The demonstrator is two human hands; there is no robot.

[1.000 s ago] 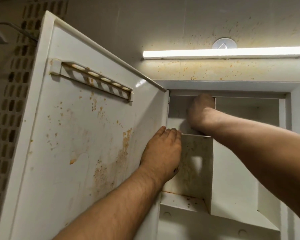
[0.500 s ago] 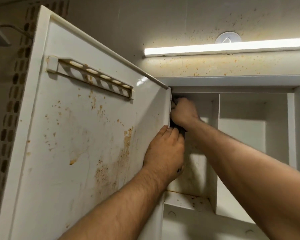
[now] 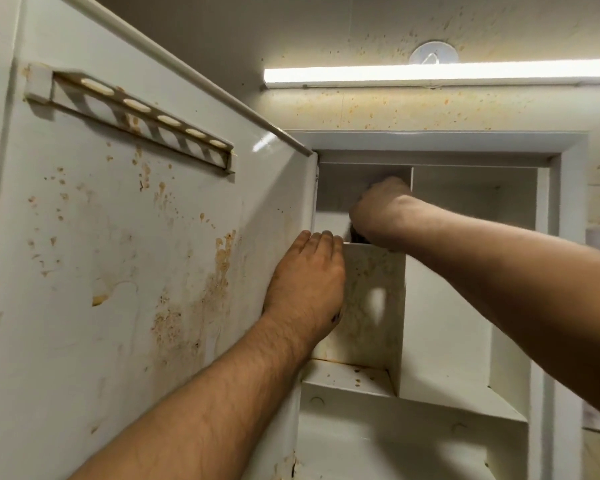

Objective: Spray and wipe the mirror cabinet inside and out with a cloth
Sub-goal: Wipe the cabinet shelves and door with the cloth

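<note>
The white mirror cabinet [image 3: 565,237] hangs open in front of me. Its door [image 3: 125,271], swung out to the left, shows a rust-spotted inner face. My left hand [image 3: 305,289] lies flat on the door's hinge edge, fingers straight. My right hand [image 3: 378,213] reaches into the top left compartment, curled round a dark cloth [image 3: 354,235] of which only a small bit shows under the fist. The hand is blurred. The cloth is against the top of the stained inner divider [image 3: 374,299].
A slotted holder rail [image 3: 132,119] is fixed high on the door's inner face. A lit tube lamp [image 3: 430,76] runs above the cabinet on a speckled wall. Stained shelves [image 3: 347,379] sit below my hands. The right compartment [image 3: 471,271] holds nothing.
My right hand has moved from the hinge corner to the right, back into the top left compartment. My left hand has stayed on the door edge. The view has shifted a little.
</note>
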